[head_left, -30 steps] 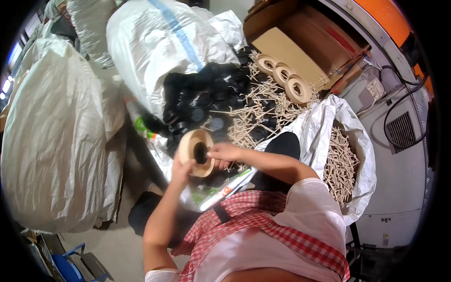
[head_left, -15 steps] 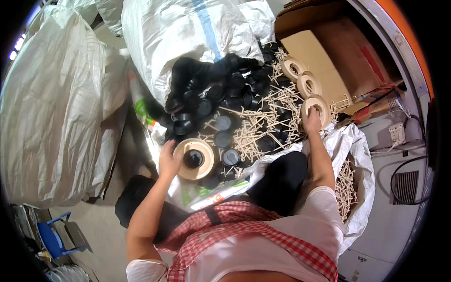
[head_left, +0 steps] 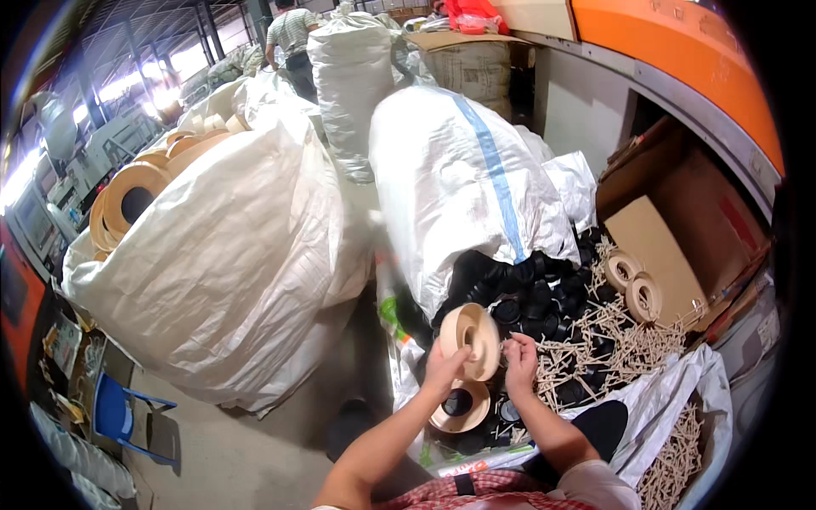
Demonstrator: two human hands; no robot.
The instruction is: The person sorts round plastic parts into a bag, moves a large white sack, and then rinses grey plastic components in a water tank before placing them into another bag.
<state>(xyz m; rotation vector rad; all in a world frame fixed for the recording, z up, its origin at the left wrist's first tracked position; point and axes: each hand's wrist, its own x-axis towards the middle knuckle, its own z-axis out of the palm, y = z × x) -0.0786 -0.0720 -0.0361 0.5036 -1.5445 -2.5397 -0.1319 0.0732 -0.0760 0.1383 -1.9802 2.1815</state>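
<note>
My left hand grips a beige plastic ring, held tilted above the pile with its thumb on the inner side. Close to that ring's right side, my right hand has its fingers pinched together; whatever they may hold is too small to make out. Below the held piece lies a second beige ring with a black cap in its centre. Many black caps and thin beige plastic sprues are heaped just beyond my hands.
Two more beige rings rest at the pile's right, by a cardboard box. A big white sack of beige rings stands left, another white sack ahead. A blue chair is lower left; a person stands far back.
One beige ring has left the row at the right and is now in my left hand. My right hand has moved left beside it. The view has tilted up and swung left.
</note>
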